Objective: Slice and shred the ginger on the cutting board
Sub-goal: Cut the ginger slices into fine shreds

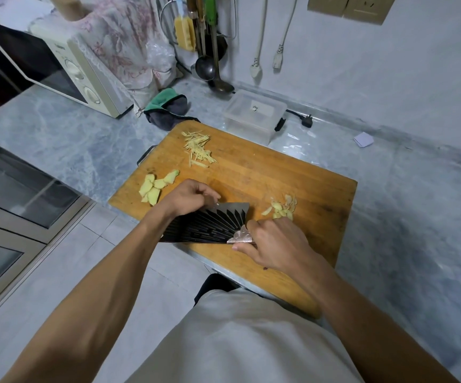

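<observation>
While your right hand [275, 244] gripped the cleaver [207, 226] handle, your left hand [189, 196] curled its fingers against the blade's far side. Ginger chunks [154, 186], shreds [199, 149] and slices [280, 208] lay apart on the cutting board [265, 172].

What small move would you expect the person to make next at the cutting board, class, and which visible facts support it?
Probably another short chop with the cleaver. The right hand grips its handle, the left hand has its fingers curled against the blade, shreds lie at the far side of the cutting board, and ginger slices wait uncut.
</observation>
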### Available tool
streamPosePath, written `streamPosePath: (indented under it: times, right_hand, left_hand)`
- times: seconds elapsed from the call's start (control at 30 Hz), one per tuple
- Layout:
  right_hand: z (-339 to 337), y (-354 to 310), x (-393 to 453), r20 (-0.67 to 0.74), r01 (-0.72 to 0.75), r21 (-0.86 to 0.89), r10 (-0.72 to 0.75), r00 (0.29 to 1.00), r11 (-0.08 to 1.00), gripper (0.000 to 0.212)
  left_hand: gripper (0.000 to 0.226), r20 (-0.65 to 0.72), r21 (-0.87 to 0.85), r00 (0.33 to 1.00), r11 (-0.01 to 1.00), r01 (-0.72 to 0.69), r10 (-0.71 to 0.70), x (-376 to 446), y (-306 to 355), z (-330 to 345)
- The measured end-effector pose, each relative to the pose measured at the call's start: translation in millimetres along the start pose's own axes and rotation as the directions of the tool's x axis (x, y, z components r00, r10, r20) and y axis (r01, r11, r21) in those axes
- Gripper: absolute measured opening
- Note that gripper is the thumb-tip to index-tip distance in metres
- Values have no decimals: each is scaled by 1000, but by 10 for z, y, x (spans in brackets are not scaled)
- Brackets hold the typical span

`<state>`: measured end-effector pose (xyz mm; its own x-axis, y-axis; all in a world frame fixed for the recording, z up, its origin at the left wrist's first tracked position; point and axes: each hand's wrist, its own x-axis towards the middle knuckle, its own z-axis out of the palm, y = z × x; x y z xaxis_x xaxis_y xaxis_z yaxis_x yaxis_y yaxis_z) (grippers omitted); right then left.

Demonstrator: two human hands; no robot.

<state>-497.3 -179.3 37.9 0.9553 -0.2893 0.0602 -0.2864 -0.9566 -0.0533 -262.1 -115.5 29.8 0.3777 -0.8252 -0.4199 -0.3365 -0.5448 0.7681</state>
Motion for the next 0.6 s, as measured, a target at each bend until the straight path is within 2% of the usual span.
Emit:
streamPosePath:
  times: [0.13,0.27,0.33,0.43,0.53,0.6]
  right_hand:
    - [35,-9,6,-36,10,-10,-10,999,1000,57]
    - [44,14,-44,12,-45,37,44,999,998,58]
    - [36,60,-91,72,-134,81,129,989,988,57]
    - [35,143,-140,185,-337,217,301,936,916,52]
    - [-37,198,-88,231,-466,339,408,883,817,49]
    - [-55,231,-31,243,-527,432,468,850,732,52]
  left_hand:
    - [7,-32,-30,999,999,-34,33,-3,-5,14]
    - [10,-203,-43,978,997,-61,51,3,-25,-28]
    - [10,-380,-90,924,993,-80,41,-11,-37,-136]
    - [8,-607,-136,792,972,-190,69,-90,-49,-291]
    - [8,-728,-112,677,954,-279,112,-220,4,-262]
    - [8,-757,-116,645,949,-294,107,-252,17,-181]
